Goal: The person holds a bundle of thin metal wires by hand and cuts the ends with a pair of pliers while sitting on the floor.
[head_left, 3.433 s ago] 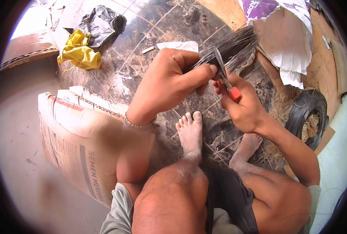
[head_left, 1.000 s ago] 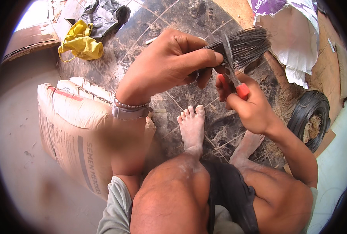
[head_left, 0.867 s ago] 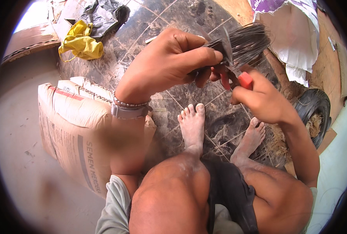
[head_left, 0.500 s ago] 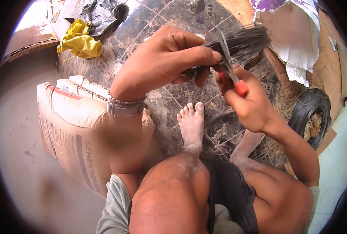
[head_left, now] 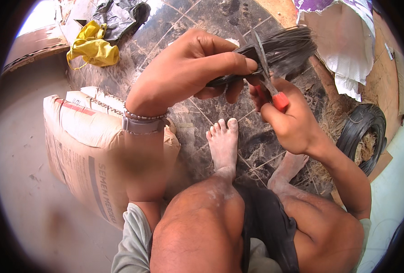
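Note:
My left hand (head_left: 183,68) is closed around a bundle of thin black strands (head_left: 288,48), thumb on top. The loose ends fan out to the right, and a shorter part shows below my thumb. In my right hand (head_left: 293,120) is a pair of scissors (head_left: 280,101) with red handles, fingers wrapped round the grips. Its two metal blades are apart and point up and away, one lying across the strands just right of my left thumb. Whether the blades bite into the strands cannot be made out.
Stacked paper cement sacks (head_left: 86,145) stand at my left. Beyond them lie a yellow bag (head_left: 92,48) and a grey plastic bag (head_left: 120,20). A coil of black strands (head_left: 363,132) rests at the right, below a torn white and purple sack (head_left: 343,41). My bare feet are on dusty tiles.
My left hand has shifted slightly left with the bundle, and the strands' free ends have moved. The scissors and my right hand have stayed almost in place.

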`<state>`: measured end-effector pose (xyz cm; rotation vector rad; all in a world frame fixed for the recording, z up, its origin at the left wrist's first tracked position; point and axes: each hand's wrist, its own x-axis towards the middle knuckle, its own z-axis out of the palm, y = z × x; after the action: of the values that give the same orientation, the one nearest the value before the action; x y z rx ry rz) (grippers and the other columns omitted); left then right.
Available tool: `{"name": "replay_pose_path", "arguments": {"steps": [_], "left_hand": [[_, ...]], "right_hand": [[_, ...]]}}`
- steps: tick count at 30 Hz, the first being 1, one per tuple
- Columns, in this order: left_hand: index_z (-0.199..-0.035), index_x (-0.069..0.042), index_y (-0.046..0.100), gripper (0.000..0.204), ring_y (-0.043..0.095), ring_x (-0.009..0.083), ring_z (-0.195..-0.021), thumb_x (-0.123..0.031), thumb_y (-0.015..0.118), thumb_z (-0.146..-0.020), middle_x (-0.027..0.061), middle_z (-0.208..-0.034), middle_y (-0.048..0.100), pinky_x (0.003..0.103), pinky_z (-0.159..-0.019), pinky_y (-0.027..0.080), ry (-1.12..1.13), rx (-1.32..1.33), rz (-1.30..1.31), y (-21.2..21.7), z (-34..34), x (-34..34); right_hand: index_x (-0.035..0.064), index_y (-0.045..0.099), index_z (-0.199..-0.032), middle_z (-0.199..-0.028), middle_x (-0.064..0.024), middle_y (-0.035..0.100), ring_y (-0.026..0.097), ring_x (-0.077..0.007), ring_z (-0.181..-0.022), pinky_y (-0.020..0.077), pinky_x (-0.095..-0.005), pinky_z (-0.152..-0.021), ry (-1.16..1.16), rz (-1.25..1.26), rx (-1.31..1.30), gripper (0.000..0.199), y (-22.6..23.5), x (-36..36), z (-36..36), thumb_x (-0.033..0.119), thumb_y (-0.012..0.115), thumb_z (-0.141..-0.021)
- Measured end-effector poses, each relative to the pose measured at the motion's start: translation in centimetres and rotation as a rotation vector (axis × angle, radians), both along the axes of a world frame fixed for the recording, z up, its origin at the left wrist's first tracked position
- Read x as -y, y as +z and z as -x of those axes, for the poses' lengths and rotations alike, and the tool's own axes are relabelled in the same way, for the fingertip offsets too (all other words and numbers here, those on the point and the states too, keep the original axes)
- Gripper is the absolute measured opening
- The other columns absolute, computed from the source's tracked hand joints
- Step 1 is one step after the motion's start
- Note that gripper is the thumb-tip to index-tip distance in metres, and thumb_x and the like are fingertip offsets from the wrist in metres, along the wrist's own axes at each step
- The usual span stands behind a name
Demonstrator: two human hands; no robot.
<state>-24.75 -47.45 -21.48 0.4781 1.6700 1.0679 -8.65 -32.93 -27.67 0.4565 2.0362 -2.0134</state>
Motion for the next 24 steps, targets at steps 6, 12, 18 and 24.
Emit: {"name": "replay_pose_path", "arguments": {"steps": [6,12,18,24], "left_hand": [[-0.087,0.0,0.073,0.025,0.042,0.0022,-0.043,-0.021,0.063,-0.093,0.0056,-0.058,0.061,0.019,-0.04,0.027,0.019,0.013,0.002,0.7,-0.3,0.0],[-0.086,0.001,0.073,0.03,0.047,0.0032,-0.052,-0.025,0.062,-0.095,0.0018,-0.063,0.063,0.02,-0.047,0.034,-0.03,0.073,-0.01,1.2,0.0,-0.1],[-0.086,0.001,0.072,0.03,0.041,0.002,-0.043,-0.024,0.059,-0.095,0.0048,-0.059,0.061,0.019,-0.041,0.028,0.013,-0.057,0.061,0.8,-0.5,-0.3],[-0.082,-0.002,0.064,0.033,0.043,0.0009,-0.048,-0.029,0.057,-0.101,0.0016,-0.061,0.061,0.018,-0.044,0.03,0.121,-0.2,-0.155,0.0,-1.5,0.3]], "right_hand": [[-0.0018,0.063,-0.102,-0.076,-0.0029,0.057,0.05,-0.0104,-0.071,0.0431,-0.0318,-0.065,0.276,0.119,0.228,0.022,2.1,-2.4,1.7,0.01,0.053,-0.086],[-0.0027,0.064,-0.099,-0.071,-0.003,0.055,0.05,-0.012,-0.07,0.043,-0.0319,-0.067,0.057,0.151,0.016,0.021,2.0,-1.0,1.5,0.01,0.053,-0.086],[-0.0049,0.062,-0.099,-0.075,-0.0087,0.06,0.054,-0.0156,-0.073,0.0455,-0.0323,-0.071,-0.082,0.106,-0.009,0.022,-0.1,0.7,0.4,0.012,0.054,-0.088],[-0.0036,0.06,-0.108,-0.085,-0.0063,0.063,0.056,-0.0149,-0.078,0.047,-0.0307,-0.075,-0.012,0.164,0.057,0.025,0.6,-0.2,0.2,0.01,0.054,-0.088]]}}
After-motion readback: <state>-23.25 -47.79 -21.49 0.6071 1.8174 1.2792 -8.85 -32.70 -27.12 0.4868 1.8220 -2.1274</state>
